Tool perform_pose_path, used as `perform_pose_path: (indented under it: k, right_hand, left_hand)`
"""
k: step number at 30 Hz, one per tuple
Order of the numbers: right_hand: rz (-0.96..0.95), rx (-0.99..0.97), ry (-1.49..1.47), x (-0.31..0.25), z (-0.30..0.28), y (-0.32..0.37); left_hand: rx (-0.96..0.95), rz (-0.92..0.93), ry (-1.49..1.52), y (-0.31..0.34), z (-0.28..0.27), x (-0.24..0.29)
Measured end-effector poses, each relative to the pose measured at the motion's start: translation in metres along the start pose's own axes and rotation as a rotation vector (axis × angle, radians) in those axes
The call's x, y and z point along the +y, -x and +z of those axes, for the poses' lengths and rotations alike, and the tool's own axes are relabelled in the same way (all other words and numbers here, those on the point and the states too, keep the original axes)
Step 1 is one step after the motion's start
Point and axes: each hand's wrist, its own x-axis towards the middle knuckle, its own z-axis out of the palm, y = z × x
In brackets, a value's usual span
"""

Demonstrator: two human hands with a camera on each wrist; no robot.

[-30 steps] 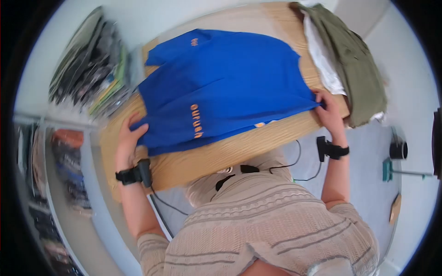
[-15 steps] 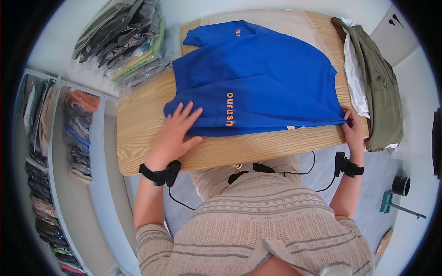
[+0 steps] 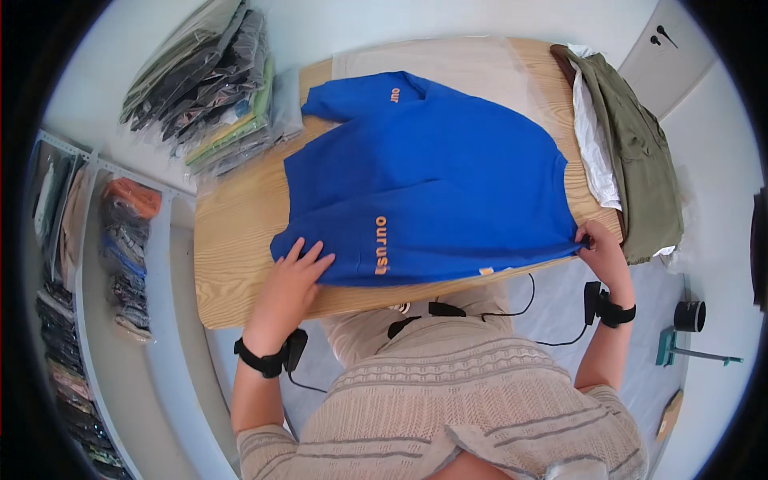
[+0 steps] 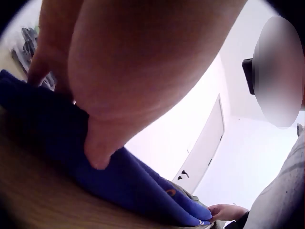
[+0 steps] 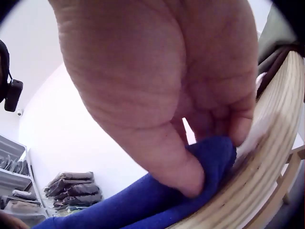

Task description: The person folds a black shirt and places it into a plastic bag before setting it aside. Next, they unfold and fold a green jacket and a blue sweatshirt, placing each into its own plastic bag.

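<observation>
A blue sweatshirt lies spread on the wooden table, orange "ourush" lettering near its front edge. More orange letters show on a sleeve at the back left. At the front left corner, my left hand holds the fabric; the left wrist view has the thumb on the near side of the cloth and the fingers beyond it. My right hand pinches the front right corner, with a fold of blue cloth between thumb and fingers in the right wrist view.
Olive trousers and a white garment hang over the table's right end. Bagged clothes are stacked at the back left. Clear plastic lies along the back. Shelves of packed clothes stand left.
The left hand lay spread over the sweatshirt's front left corner half a second ago; its thumb has since gone under the fabric edge. The right hand keeps its pinch, and the head view has shifted.
</observation>
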Motion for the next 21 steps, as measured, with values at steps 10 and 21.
perform_pose_path:
  k: [10,21]
  right_hand:
    - [-0.259,-0.219,0.265,-0.082,-0.085,-0.038]
    - [-0.044,-0.299,0.206,-0.195,-0.008,-0.262]
  left_hand:
    - [0.213,0.004,0.316,0.017,-0.078,-0.036]
    - [0.068,0.079,0.311,-0.131,-0.091,-0.107]
